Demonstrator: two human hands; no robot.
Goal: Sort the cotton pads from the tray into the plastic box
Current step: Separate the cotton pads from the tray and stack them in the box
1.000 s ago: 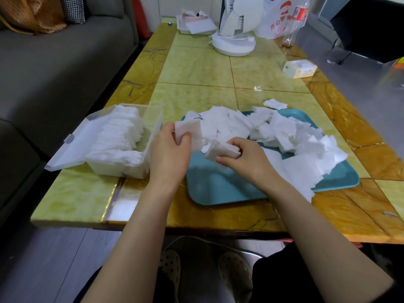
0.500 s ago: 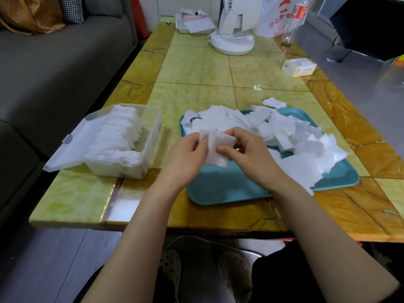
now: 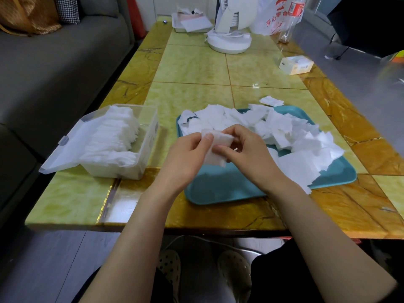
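— What are the fingers doing?

— Pinching. The left hand has its thumb pressed onto the top edge of a small stack of cotton pads. The right hand nips the other side between thumb and forefinger, and its other fingers curl loosely behind. The stack hangs in the air between both hands, over the near left part of the tray.

— How will it handle?

— Feather-light and soft, I'd judge (it's a loose stack, so the layers could slide or fan apart). It bends rather than keeping its shape. It's best held flat across the faces, or along one squared edge, with gentle pressure. Squeeze too hard and it crumples.

— And beyond the hands?

— A heap of loose pads covers the far and right part of the tray, some hanging over its rim. One stray pad lies on the worktop just past it. The plastic box stands to the left of the tray with its lid thrown open. A row of pads is packed inside, and a gap shows along its right wall.
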